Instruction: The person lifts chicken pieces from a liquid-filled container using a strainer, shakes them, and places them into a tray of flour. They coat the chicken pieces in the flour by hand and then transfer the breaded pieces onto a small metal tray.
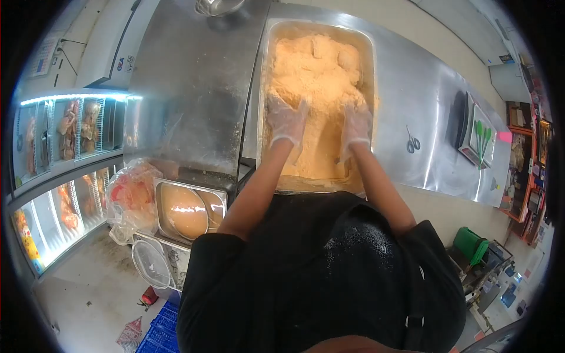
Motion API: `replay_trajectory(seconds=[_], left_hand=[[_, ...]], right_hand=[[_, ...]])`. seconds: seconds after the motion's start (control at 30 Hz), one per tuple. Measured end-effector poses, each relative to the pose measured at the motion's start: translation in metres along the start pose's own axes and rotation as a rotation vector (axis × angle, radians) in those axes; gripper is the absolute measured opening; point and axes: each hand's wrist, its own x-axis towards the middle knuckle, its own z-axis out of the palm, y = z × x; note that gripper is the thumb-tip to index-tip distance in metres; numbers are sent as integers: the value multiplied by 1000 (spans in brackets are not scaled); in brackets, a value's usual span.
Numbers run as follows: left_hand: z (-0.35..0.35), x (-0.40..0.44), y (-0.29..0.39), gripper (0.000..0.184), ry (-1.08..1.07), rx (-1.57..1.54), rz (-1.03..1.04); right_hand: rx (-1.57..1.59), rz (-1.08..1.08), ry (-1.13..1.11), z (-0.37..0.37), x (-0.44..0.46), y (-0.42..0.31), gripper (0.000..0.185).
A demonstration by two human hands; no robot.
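A deep steel tray (263,129) holds a bed of orange-tinted breading flour (318,147). Lumpy flour-coated pieces (321,47) are heaped at its far end. My left hand (286,122), in a clear plastic glove, presses into the near left side of the heap, thumb apart from the fingers. Opposite it, my right hand (357,125), gloved the same way, pushes into the heap's right side with its thumb apart too. Flour partly covers the fingertips of both hands. Between the hands lies loose flour.
Scissors (413,141) and a scale (475,138) with green-handled tools (482,138) lie on the steel counter to the right. At left stand a pan of pale orange liquid (183,212), a plastic bag (132,194) and a lit display fridge (70,129). A metal bowl (219,7) sits far back.
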Motion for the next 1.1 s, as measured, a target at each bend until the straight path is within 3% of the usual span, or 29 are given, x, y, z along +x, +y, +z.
replay_trajectory(seconds=[0.03, 0.07, 0.13, 0.2, 0.23, 0.3, 0.37, 0.43, 0.5, 0.57, 0.63, 0.67, 0.7, 0.77, 0.83, 0.9, 0.97, 1.0, 1.07, 1.1], left_hand=[[-13, 3, 9, 100, -9, -339, -133], [-21, 8, 15, 109, -16, -680, -262], [19, 43, 4, 112, -41, -657, -163], [23, 55, 1, 115, -63, -630, -70], [26, 60, 2, 102, -82, -704, -67], [23, 58, 3, 90, -103, -775, -70], [25, 58, 8, 81, -211, -907, 113], [42, 57, 12, 71, -273, -966, 183], [44, 44, 20, 64, -307, -981, 194], [34, 27, 31, 65, -247, -1393, 131], [13, 21, 35, 67, -237, -1307, 68], [10, 19, 34, 71, -232, -1213, 9], [14, 23, 34, 71, -238, -1209, 2], [23, 38, 38, 76, -1, -1189, -6], [-25, 38, 51, 75, 2, -1133, -102], [-60, 43, 55, 73, 7, -1077, -198], [-80, 67, 48, 71, -56, -684, -152], [-93, 77, 43, 71, -53, -685, -148], [-103, 96, 35, 77, -125, -261, 139], [-101, 106, 33, 79, -140, -120, 235]], right_hand=[[-33, 114, -251, -18, 19, -8, 51], [-50, 162, -277, -5, 36, -3, 55], [128, 242, -67, 70, 79, 26, 63], [330, 255, 75, 77, 91, 24, 74], [512, 281, 97, 77, 96, 29, 93], [653, 339, -31, 47, 92, 16, 93], [788, 401, -145, 10, 79, -2, 93], [1461, 577, -214, -15, 56, -29, 87], [1430, 672, -204, 0, 56, -19, 79], [1394, 765, -198, 21, 58, 2, 72], [1658, 552, -340, 39, 59, 25, 82], [1660, 561, -345, 27, 53, 18, 82], [1576, 495, -285, -5, 41, 2, 76], [1495, 432, -228, -47, 37, -13, 71], [1112, 184, -126, -68, 47, -18, 60], [911, 115, -46, -82, 63, -20, 53], [840, 119, 0, -80, 89, -14, 50], [807, 25, 107, -69, 106, -3, 52], [769, -65, 211, -66, 137, 7, 54], [584, -32, 141, -70, 153, 7, 56]])
